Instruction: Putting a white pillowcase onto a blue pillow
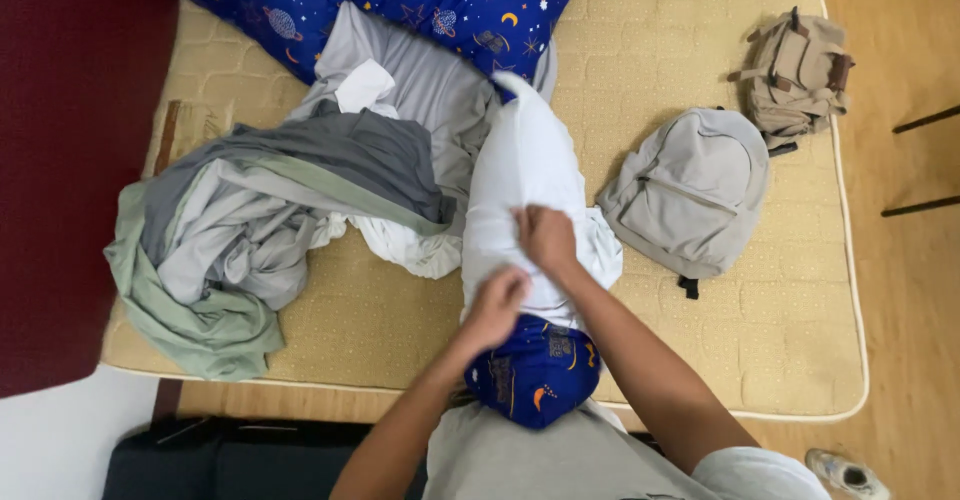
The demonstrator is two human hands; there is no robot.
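Observation:
A long pillow lies lengthwise on the bare mattress (700, 360). A white pillowcase (525, 175) covers most of it, and its dark blue patterned end (538, 375) sticks out toward me. My left hand (497, 307) grips the open edge of the white case just above the blue end. My right hand (547, 237) pinches the white fabric a little farther up the pillow.
A heap of grey, white and green sheets (265, 225) fills the left of the mattress. A blue patterned pillow (400, 0) lies at the far end. A grey backpack (690, 190) and a tan bag (795, 70) rest on the right. A shoe (845, 475) sits on the wooden floor.

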